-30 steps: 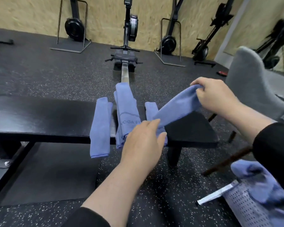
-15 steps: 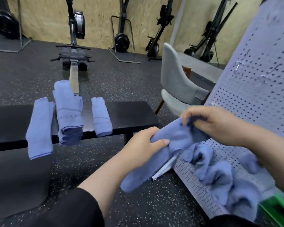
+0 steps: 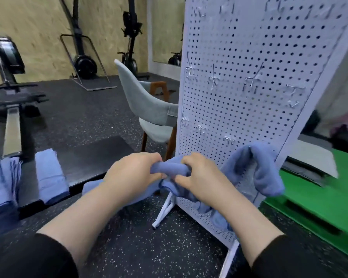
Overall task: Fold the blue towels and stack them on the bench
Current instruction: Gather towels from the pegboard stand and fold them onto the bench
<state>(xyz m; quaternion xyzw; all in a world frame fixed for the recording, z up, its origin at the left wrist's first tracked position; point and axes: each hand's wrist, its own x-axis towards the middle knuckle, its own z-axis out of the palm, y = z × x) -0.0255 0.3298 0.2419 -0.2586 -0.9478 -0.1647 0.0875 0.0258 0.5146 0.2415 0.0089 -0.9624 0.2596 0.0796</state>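
Both hands hold one bunched blue towel in front of the white pegboard. My left hand grips its left end, my right hand grips it just to the right, and the two hands almost touch. The rest of the cloth hangs below them. Another blue towel hangs on the pegboard to the right. At the left, a folded blue towel lies across the black bench, and more blue towels lie at the frame edge, blurred.
The white pegboard stand rises close in front, its foot on the speckled floor. A grey chair stands behind the bench end. A green block lies at the right. A rowing machine and other gym gear stand farther back.
My view has swung right from the bench to the pegboard. Both hands carried the towel off the bench, came close together and bunched it in front of the board.
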